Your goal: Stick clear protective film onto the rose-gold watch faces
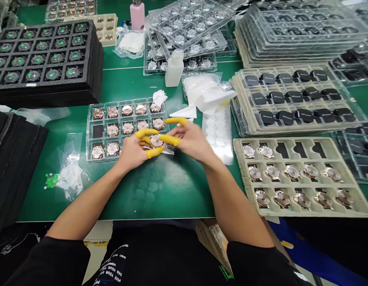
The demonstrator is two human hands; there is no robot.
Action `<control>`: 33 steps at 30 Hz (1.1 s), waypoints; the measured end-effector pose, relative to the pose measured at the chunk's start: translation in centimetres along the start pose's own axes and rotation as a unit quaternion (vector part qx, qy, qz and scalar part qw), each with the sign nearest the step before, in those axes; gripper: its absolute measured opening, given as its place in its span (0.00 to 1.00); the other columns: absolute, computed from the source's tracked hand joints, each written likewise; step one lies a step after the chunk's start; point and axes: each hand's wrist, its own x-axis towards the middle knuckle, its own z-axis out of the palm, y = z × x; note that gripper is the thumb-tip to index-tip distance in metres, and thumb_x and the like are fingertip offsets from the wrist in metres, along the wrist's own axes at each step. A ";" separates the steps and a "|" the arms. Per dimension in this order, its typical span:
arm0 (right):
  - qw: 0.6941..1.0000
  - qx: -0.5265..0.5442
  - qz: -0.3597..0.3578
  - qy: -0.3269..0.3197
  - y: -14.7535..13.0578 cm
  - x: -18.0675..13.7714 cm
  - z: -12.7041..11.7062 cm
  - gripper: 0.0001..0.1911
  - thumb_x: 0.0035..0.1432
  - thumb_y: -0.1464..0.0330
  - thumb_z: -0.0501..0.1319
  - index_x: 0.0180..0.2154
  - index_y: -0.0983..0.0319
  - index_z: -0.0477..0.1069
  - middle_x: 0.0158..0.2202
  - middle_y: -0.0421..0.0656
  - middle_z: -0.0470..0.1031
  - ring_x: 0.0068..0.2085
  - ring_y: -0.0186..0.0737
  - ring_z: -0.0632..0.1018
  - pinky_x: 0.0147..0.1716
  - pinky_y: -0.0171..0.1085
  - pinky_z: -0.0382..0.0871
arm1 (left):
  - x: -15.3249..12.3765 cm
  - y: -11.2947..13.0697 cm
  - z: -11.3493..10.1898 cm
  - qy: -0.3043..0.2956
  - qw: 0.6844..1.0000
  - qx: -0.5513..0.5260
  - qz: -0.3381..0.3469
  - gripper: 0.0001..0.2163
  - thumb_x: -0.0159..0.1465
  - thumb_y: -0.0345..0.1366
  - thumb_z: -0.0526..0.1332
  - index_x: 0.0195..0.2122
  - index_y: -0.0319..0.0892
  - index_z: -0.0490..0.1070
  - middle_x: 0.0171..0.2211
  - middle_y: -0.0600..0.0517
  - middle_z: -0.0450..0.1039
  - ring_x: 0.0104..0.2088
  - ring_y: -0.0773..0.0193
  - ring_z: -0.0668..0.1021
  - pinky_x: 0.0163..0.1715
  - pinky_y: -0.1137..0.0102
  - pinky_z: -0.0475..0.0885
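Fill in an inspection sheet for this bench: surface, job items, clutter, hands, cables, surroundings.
Surface: green bench top; pale round patches near the front.
Job items: rose-gold watch in hand, similar watches in the clear tray beyond.
Clutter: green dots beside clear film; white bottle beyond the tray.
Hands: left hand grips the watch; right hand at its edge, grip unclear.
Cables: nothing seen.
Surroundings: black foam tray at left, beige watch tray at right.

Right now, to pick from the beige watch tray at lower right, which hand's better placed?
Probably the right hand: it's nearer the beige tray, though also at the watch; the left hand holds that watch, farther off.
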 end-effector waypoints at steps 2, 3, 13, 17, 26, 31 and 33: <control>0.977 -0.161 -0.076 0.117 1.0 0.7 -2.2 0.19 0.54 0.58 0.74 0.46 0.59 0.80 0.40 0.44 0.81 0.30 0.37 0.72 0.34 0.41 0.69 | 0.1 0.1 0.0 0.009 1.000 0.005 -0.003 0.26 0.47 0.38 0.78 0.49 0.42 0.79 0.32 0.53 0.80 0.32 0.66 0.81 0.35 0.72 0.80; 0.957 -0.229 -0.094 0.153 1.6 1.2 -3.1 0.17 0.55 0.60 0.73 0.45 0.60 0.82 0.43 0.46 0.80 0.31 0.38 0.72 0.36 0.42 0.68 | 0.2 0.1 0.0 0.009 1.000 0.004 -0.005 0.26 0.47 0.38 0.78 0.49 0.42 0.79 0.33 0.53 0.80 0.32 0.66 0.81 0.34 0.73 0.80; 0.939 -0.305 -0.104 0.119 4.8 2.7 -4.1 0.09 0.58 0.62 0.71 0.40 0.56 0.87 0.36 0.44 0.79 0.34 0.42 0.74 0.35 0.43 0.65 | 0.3 -0.2 -0.1 -0.009 0.999 -0.015 -0.032 0.27 0.49 0.33 0.76 0.51 0.42 0.77 0.33 0.54 0.77 0.30 0.70 0.79 0.33 0.75 0.77; 0.956 -0.169 -0.223 0.083 2.1 0.7 -2.4 0.11 0.58 0.62 0.72 0.44 0.55 0.85 0.36 0.43 0.79 0.34 0.41 0.76 0.32 0.41 0.69 | 0.4 -0.6 0.1 -0.001 1.000 -0.009 -0.014 0.26 0.50 0.35 0.76 0.52 0.42 0.78 0.34 0.53 0.79 0.31 0.69 0.80 0.34 0.74 0.78; 0.903 -0.239 -0.357 0.003 2.4 -0.6 2.1 0.08 0.65 0.63 0.68 0.43 0.51 0.86 0.40 0.44 0.77 0.34 0.37 0.75 0.32 0.39 0.68 | 0.3 -0.9 0.3 -0.024 0.998 -0.052 -0.008 0.27 0.48 0.32 0.76 0.51 0.40 0.78 0.39 0.49 0.83 0.37 0.61 0.86 0.42 0.69 0.82; 0.906 -0.240 -0.346 0.037 2.5 0.0 1.7 0.09 0.66 0.60 0.66 0.42 0.53 0.85 0.37 0.44 0.77 0.35 0.39 0.77 0.32 0.39 0.68 | 0.4 -1.0 0.2 -0.026 0.999 -0.046 -0.014 0.27 0.49 0.32 0.75 0.52 0.39 0.78 0.37 0.50 0.83 0.34 0.64 0.84 0.36 0.72 0.80; 0.901 -0.228 -0.366 0.044 2.5 0.2 1.3 0.08 0.66 0.62 0.66 0.41 0.55 0.85 0.34 0.43 0.75 0.33 0.38 0.75 0.30 0.39 0.66 | 0.4 -1.0 0.2 -0.012 0.999 -0.039 -0.013 0.27 0.50 0.33 0.75 0.53 0.40 0.78 0.36 0.51 0.83 0.32 0.66 0.83 0.34 0.73 0.79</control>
